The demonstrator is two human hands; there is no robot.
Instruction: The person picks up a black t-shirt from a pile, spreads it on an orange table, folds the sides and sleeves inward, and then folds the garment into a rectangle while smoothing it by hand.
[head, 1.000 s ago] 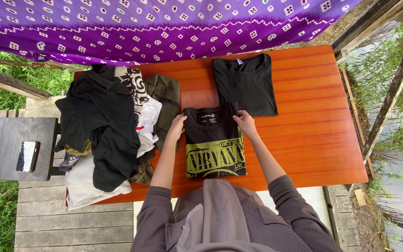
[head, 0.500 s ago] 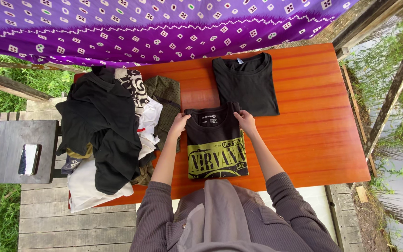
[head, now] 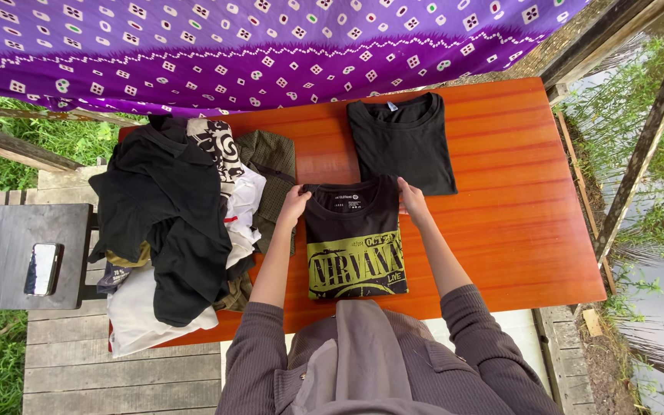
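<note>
— Black cotton with a yellow-green print: that folded T-shirt is what both hands are on. The left hand pinches the corner at the shirt's left shoulder, fingers closed on the cloth; the right hand grips the opposite corner by the collar the same way.

— So which step does the person seem to be at?

— By the look of it, squaring off a fold that is nearly finished. The shirt lies flat on the orange wooden table, sleeves tucked in, collar edge away from the body. A next move would call for keeping both corners level so the fold does not skew.

— And just past the hands?

— Directly beyond the right hand, touching the printed shirt's top edge, lies a plain black T-shirt, already folded. Outward from the left hand sits a loose heap of clothes, black, white and olive pieces tangled together, spilling over the table's edge.

— Any containers?

— None show; the clothes rest straight on the table. Farther left of the heap, a dark stool carries a phone, and a purple patterned cloth hangs beyond the table.
</note>
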